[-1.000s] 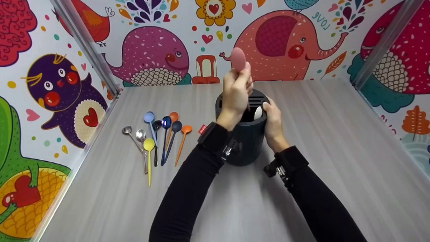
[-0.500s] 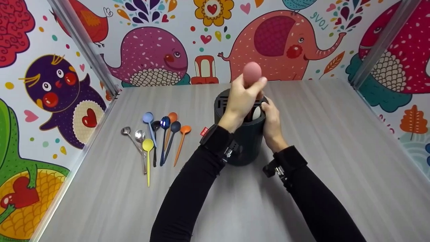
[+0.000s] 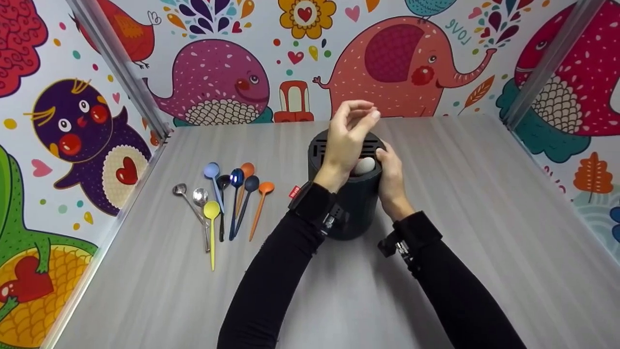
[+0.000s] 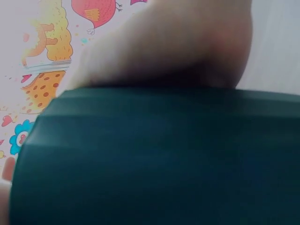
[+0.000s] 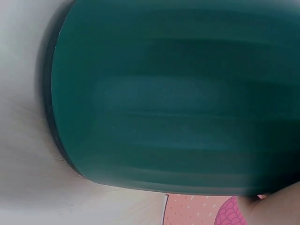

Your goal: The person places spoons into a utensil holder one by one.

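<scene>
The right hand [image 3: 391,177] grips the side of the dark holder [image 3: 356,213] standing mid-surface [image 3: 436,291], steadying it. Above its rim, the left hand [image 3: 349,131] has let go: fingers loose, grip released. The pink spoon it held a moment ago has dropped inside beside the white spoon [image 3: 364,166]. Nine spoons [image 3: 225,198] lie well apart to the left.

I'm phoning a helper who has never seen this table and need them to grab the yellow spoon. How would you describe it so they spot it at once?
Start at the dark round holder in the middle of the grey table, then look to its left, where a row of spoons lies flat. The yellow spoon lies in the left part of that row, bowl away from you. It is the only yellow one, and its handle reaches nearest to you.
</scene>
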{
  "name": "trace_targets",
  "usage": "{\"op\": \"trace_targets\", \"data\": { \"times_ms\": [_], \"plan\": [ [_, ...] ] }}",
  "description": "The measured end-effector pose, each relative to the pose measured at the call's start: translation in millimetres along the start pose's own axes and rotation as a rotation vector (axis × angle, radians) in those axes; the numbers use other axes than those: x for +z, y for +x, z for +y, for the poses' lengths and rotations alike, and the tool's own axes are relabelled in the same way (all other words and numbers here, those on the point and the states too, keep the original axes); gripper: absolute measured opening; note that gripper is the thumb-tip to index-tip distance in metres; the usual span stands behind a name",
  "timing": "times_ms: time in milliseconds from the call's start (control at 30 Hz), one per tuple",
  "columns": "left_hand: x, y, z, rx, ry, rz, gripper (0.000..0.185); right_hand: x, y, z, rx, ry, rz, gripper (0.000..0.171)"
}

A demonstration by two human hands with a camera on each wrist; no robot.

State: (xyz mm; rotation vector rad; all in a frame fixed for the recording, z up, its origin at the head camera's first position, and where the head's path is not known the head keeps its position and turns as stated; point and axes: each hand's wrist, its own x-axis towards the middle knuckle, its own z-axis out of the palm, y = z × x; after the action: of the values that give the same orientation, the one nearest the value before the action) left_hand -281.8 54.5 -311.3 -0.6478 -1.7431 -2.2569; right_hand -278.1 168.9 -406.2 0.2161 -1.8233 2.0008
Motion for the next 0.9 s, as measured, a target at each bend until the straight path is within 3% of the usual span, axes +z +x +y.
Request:
{"op": "trace_targets", "data": {
  "times_ms": [433, 767, 900],
  "plan": [
    [-19.6, -1.8, 5.4, 0.024, 0.038, 0.041, 0.024, -1, -1, 1, 0.011, -0.007, -0.006, 0.049],
    [-41.4, -6.1, 23.3, 0.125, 0.226, -0.016, 0.031, -1, -1, 2, -0.007, 0.002, -0.015, 0.048],
    [-57.8, -6.2, 30.3, 0.130, 0.278, 0.019, 0.033, -1, 0, 3, -0.018, 0.011, -0.022, 0.048]
  ]
}}
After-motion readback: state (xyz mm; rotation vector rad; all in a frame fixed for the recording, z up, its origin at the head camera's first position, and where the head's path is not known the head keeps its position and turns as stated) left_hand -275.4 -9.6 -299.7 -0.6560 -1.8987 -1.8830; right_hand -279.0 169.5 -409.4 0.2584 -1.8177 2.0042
